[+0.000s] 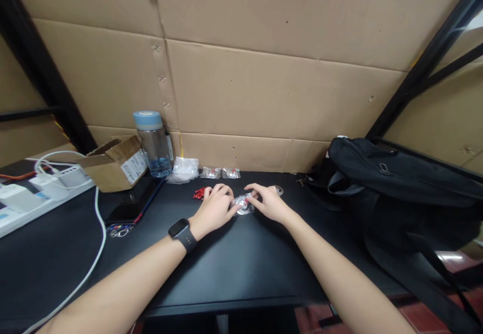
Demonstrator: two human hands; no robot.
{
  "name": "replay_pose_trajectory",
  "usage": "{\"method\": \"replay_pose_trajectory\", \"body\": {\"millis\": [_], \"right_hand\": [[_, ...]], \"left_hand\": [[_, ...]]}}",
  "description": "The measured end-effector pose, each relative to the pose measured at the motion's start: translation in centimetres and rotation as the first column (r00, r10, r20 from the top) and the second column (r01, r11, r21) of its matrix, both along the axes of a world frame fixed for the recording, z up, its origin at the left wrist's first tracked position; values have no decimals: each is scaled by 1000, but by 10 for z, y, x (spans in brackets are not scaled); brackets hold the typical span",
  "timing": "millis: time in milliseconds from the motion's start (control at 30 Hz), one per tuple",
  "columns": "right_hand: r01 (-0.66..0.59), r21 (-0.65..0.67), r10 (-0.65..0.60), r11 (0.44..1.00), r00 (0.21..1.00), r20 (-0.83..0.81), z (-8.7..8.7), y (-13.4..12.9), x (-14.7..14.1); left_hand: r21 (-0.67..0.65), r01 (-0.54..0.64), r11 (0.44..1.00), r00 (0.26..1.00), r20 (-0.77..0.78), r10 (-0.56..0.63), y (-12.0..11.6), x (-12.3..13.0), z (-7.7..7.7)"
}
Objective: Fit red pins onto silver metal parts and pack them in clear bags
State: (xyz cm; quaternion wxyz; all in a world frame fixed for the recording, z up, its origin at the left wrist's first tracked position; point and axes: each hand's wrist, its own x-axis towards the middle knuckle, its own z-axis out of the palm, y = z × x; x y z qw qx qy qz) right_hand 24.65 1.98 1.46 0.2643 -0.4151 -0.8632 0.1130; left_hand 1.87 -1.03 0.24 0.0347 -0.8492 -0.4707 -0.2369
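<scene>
A small clear plastic bag (243,205) with a round silvery disc and a red piece in it is on the black table between my hands. My left hand (214,207), with a dark watch at the wrist, pinches the bag's left side. On its right side, the thumb and fingers of my right hand (272,204) close on the bag. A pile of small red pieces (198,193) lies just behind my left hand, partly covered by it. Beyond my right hand a silvery ring-like part (279,190) shows, mostly hidden.
Two filled bags (221,173) lie at the back beside a stack of clear bags (183,169). Leftward stand a water bottle (153,145), an opened carton (113,165), a phone (136,200) and a power strip (45,188) with a white cable. A black backpack (396,188) fills the right side.
</scene>
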Motion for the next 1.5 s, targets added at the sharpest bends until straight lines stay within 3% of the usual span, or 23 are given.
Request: {"method": "replay_pose_trajectory", "body": {"millis": [100,233,367,567,733,933,1200,1400,1500], "right_hand": [[-51,127,43,991,997,64,-2,-3,-2],[-220,147,199,964,969,146,-11,-17,-15],[-121,165,82,979,970,229,-32,-19,-24],[20,175,-77,984,944,322,-47,35,-18],[4,187,-86,982,896,435,-37,81,-16],[-10,235,-109,972,868,485,-26,103,-21],[82,327,-218,941,888,405,-12,77,-14],[279,297,-389,913,814,432,-12,44,37],[344,206,-398,916,836,378,-12,36,63]], "left_hand": [[80,9,997,994,-105,-1,3,0,-2],[51,82,995,983,-171,-72,11,-11,1],[-2,50,999,992,-115,-50,23,-44,14],[-23,5,1000,1000,-13,-6,40,-83,27],[-87,88,992,996,-23,-90,43,-81,21],[-95,72,993,996,-41,-76,40,-82,23],[-54,10,998,992,-122,-17,37,-82,21],[21,23,1000,987,-157,-19,36,-67,13],[47,38,998,988,-152,-31,37,-63,11]]}}
